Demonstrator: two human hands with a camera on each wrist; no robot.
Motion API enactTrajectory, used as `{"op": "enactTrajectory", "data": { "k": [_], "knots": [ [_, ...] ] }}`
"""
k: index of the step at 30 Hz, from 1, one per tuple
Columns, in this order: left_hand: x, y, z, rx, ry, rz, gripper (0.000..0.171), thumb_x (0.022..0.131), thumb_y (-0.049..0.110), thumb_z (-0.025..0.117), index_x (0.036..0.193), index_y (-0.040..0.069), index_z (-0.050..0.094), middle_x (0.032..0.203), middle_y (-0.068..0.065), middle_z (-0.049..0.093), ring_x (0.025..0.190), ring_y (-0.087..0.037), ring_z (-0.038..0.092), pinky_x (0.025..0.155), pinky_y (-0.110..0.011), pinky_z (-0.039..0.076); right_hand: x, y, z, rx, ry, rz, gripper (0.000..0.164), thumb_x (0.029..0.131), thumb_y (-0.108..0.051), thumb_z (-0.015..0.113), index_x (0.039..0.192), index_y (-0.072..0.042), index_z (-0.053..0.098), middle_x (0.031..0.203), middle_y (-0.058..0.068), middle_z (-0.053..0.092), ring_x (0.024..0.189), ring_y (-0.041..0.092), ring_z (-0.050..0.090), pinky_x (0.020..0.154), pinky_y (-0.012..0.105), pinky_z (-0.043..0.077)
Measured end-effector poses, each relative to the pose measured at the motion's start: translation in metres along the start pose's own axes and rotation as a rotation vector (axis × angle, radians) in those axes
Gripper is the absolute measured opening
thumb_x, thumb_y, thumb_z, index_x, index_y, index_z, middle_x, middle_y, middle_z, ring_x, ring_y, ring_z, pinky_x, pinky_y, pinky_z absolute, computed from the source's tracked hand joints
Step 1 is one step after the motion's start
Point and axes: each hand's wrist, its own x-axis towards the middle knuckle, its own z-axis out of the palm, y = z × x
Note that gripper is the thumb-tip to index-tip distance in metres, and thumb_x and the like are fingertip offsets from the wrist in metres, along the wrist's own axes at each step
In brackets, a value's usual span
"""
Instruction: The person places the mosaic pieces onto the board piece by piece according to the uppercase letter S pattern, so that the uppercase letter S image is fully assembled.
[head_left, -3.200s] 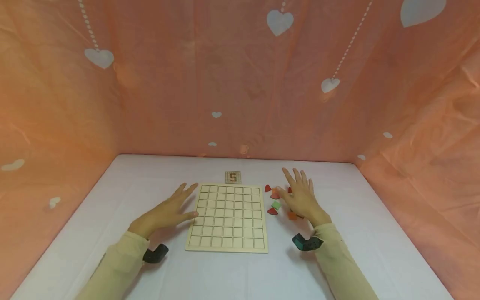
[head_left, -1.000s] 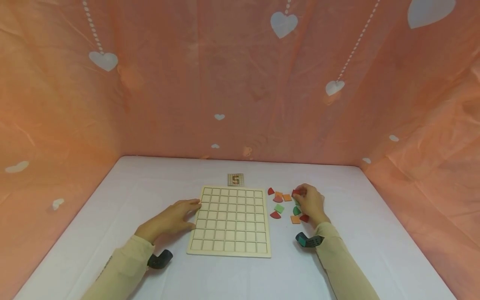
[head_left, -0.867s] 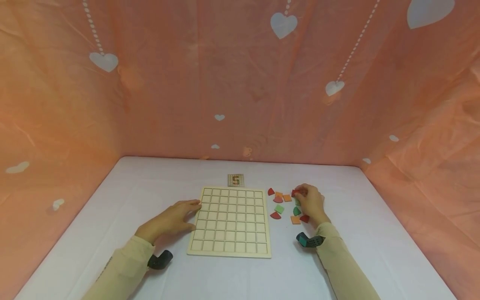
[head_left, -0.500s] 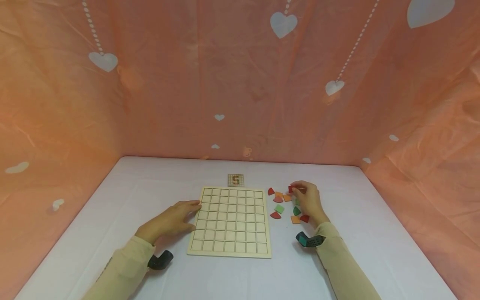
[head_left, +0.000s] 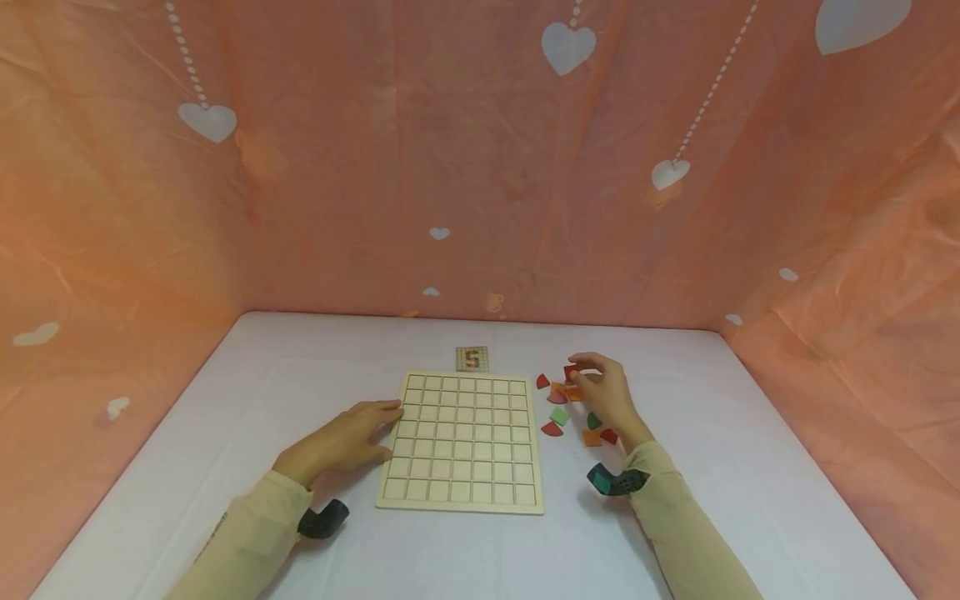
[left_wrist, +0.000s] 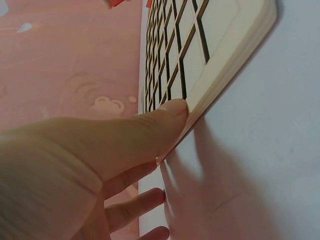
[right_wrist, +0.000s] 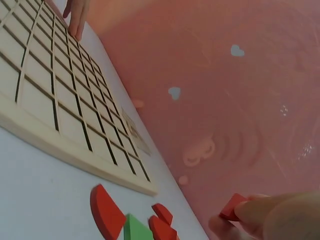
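The right hand (head_left: 609, 393) pinches a red piece (right_wrist: 231, 207) between thumb and fingers, seemingly lifted, above the far side of the loose pieces (head_left: 559, 416). These lie beside the board (head_left: 461, 450); none sits in its grid, so only one pick-up looks done and the rest remain. The right forearm slants inward, fingers aimed boardward. The left hand (head_left: 341, 435) rests loosely spread, thumb on the board's left edge. A patterned card (head_left: 472, 359) lies just beyond the far edge

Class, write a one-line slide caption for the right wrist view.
The right hand pinches a red piece; other red pieces and a green piece lie beside a gridded board.
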Motion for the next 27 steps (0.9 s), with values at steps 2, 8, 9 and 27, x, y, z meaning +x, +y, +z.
{"op": "enactTrajectory", "data": {
  "k": [2,8,9,27],
  "knots": [
    [0.000,0.000,0.000,-0.001,0.000,0.000,0.065,0.089,0.014,0.076,0.146,-0.003,0.049,0.160,-0.020,0.040,0.147,-0.044,0.035,0.122,-0.060,0.031,-0.001,-0.003,0.002,0.004,-0.001,-0.001,0.031,0.099,0.001,0.056,0.129,0.008,0.059,0.119,0.028,0.064,0.098,0.036,0.072,0.082,0.019,0.060],
    [0.000,0.000,0.000,0.006,-0.004,0.002,0.065,0.089,0.015,0.076,0.146,-0.003,0.049,0.160,-0.020,0.040,0.147,-0.044,0.035,0.122,-0.060,0.031,-0.003,-0.008,0.007,0.040,-0.001,-0.018,0.032,0.099,0.001,0.057,0.130,0.007,0.058,0.122,0.029,0.066,0.101,0.039,0.070,0.082,0.017,0.059],
    [0.000,0.000,0.000,0.009,-0.005,0.003,0.066,0.089,0.015,0.076,0.146,-0.003,0.049,0.159,-0.020,0.040,0.147,-0.044,0.035,0.122,-0.060,0.032,-0.003,-0.009,0.008,0.042,-0.002,-0.022,0.032,0.099,0.000,0.058,0.130,0.007,0.059,0.122,0.029,0.067,0.103,0.040,0.069,0.081,0.016,0.058],
    [0.002,-0.002,-0.001,-0.026,0.015,-0.009,0.064,0.087,0.012,0.078,0.144,-0.001,0.052,0.158,-0.018,0.043,0.148,-0.044,0.035,0.122,-0.061,0.031,-0.009,-0.020,0.037,0.065,-0.128,-0.027,0.034,0.093,0.007,0.058,0.126,0.007,0.064,0.120,0.026,0.067,0.092,0.032,0.068,0.063,0.018,0.053]
  ]
}}
